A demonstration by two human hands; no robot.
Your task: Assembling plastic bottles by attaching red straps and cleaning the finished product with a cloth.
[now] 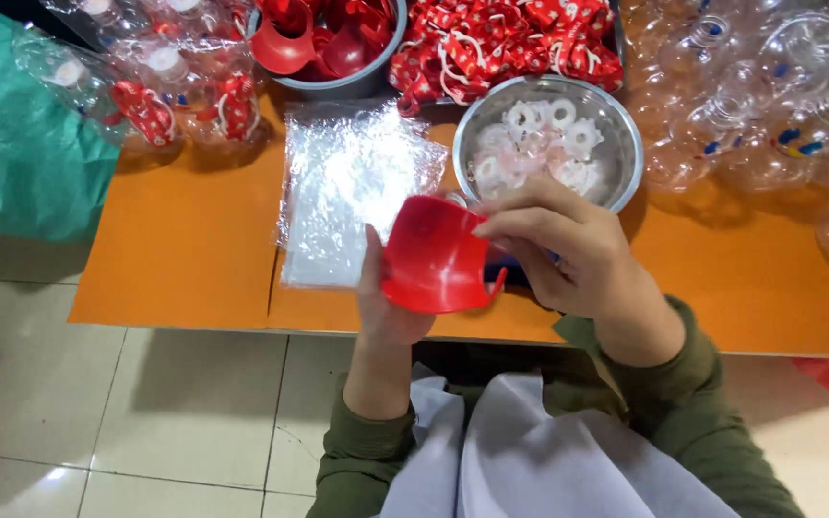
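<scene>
Above orange table (184, 240) edge, near steel bowl (616, 144) of white rings: glossy red plastic cup (434, 257), curved handle at lower right, clamped between left hand (386, 307) beneath and right hand (568, 249) on rim.

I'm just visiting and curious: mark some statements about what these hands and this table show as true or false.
1. Both hands, left hand and right hand, hold a red plastic cup. True.
2. The steel bowl holds white plastic rings. True.
3. The table is blue. False: it is orange.
4. The stack of clear bags lies right of the bowl. False: it lies on the left.
</scene>
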